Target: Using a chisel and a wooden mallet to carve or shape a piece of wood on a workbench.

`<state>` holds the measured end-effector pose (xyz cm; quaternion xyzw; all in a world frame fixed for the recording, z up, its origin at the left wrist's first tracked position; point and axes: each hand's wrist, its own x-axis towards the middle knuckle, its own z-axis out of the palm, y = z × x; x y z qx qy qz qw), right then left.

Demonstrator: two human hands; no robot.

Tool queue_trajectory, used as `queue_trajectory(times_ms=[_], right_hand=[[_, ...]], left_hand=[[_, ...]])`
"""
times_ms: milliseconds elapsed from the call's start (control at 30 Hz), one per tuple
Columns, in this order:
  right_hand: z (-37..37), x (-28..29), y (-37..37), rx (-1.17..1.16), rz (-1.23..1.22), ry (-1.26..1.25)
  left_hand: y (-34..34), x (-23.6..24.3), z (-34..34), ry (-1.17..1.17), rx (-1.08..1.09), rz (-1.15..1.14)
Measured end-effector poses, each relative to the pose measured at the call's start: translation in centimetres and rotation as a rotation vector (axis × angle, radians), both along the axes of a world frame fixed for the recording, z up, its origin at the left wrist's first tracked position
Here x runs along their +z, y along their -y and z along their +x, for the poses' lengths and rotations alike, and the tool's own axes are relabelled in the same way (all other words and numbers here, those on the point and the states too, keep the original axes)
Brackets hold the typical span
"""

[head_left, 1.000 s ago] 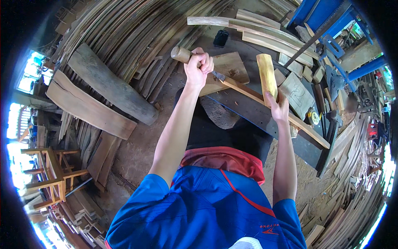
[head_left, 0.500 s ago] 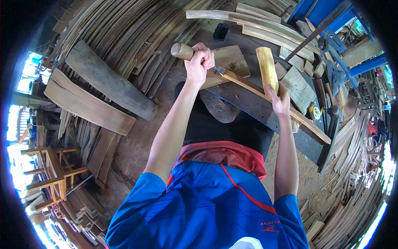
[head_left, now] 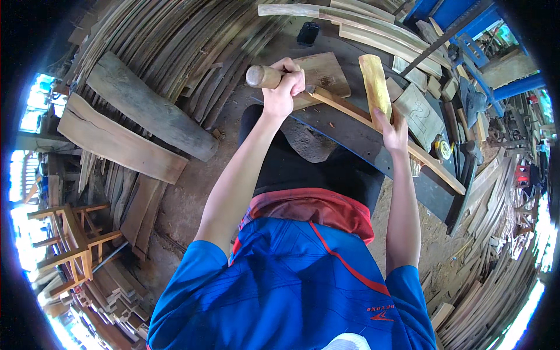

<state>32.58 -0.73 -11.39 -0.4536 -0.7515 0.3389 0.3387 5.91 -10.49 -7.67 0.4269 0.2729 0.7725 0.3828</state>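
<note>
Yellow wooden billet (head_left: 374,81) in the right hand (head_left: 393,131), its near end gripped, far end free and pointing away from the person. Thumb lies along its upper face; fingers curl round the side, partly hidden. Handling, by judgement: solid, stiff, moderately heavy, biased toward the free end; not fragile. Best hold: the narrower near end, where the hand is.

Left hand (head_left: 283,90) is a closed fist round a wooden-handled chisel (type inferred; blade mostly hidden). The rounded handle (head_left: 262,76) sticks out to the left of the fist. Judged rigid, smooth and light; edge presumably sharp, so hold by the handle only.

Slender wooden strip (head_left: 431,163) runs slantwise beneath the right hand, one end just beside the left fist. Likely stiff but light; grip by its long sides. Whether the right hand touches it: cannot tell.

Outward: pale board (head_left: 326,73) under the strip's left end, dark surface (head_left: 364,153) beneath. Right of the billet, a board with a drawn outline (head_left: 419,114); near that, a yellow tape measure (head_left: 443,149). Beyond, a toothed saw blade (head_left: 446,38).
</note>
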Motion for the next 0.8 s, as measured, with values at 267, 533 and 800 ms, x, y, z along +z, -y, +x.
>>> queue_trajectory(times_ms=[267,533,800], right_hand=[[0.2,0.2,0.0,0.030,-0.046,-0.021],[0.3,3.4,-0.5,0.089,-0.004,0.038],[-2.9,18.9,6.4,0.349,0.435,-0.007]], left_hand=[[0.2,-0.2,-0.2,-0.025,0.008,0.025],[-0.3,0.1,-0.2,-0.022,-0.054,-0.048],[-0.6,0.5,0.2,-0.167,0.057,-0.195]])
